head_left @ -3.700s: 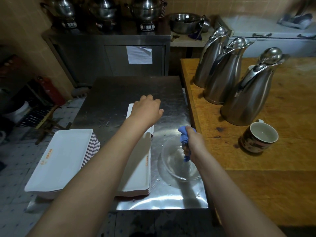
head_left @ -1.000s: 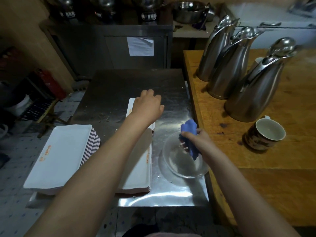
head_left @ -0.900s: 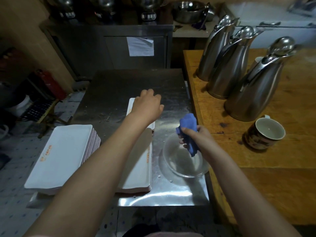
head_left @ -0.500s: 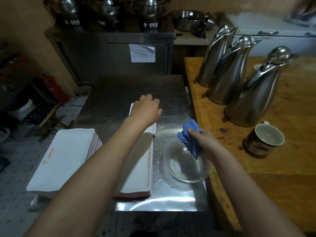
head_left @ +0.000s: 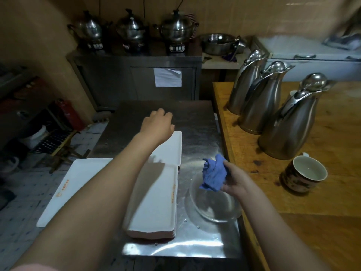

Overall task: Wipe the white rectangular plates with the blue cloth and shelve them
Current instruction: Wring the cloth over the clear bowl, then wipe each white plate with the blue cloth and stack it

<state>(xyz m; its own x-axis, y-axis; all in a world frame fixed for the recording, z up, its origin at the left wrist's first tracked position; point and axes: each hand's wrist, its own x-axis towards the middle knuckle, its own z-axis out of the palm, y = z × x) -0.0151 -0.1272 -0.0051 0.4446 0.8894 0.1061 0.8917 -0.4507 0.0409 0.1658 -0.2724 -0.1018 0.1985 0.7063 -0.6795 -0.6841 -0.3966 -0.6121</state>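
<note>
My left hand [head_left: 157,125] lies palm down over the far end of a white rectangular plate [head_left: 170,149] on the steel table [head_left: 197,122]; its fingertips are hidden. Nearer to me a stack of white plates [head_left: 156,200] stands on the table, partly under my forearm. A second, wider stack of white plates [head_left: 70,184] sits lower at the left. My right hand [head_left: 234,180] grips the crumpled blue cloth [head_left: 214,176] just above the rim of a clear glass bowl [head_left: 213,204].
Three steel jugs [head_left: 289,126] and a patterned mug [head_left: 304,175] stand on the wooden counter [head_left: 332,192] at the right. A steel cabinet [head_left: 136,79] with pots on top is behind the table. Crates and a red cylinder [head_left: 68,114] are on the floor at the left.
My right hand has lifted the blue cloth out of the glass bowl to its far rim. My left hand has stayed on the far plate's end; the view has tilted a little.
</note>
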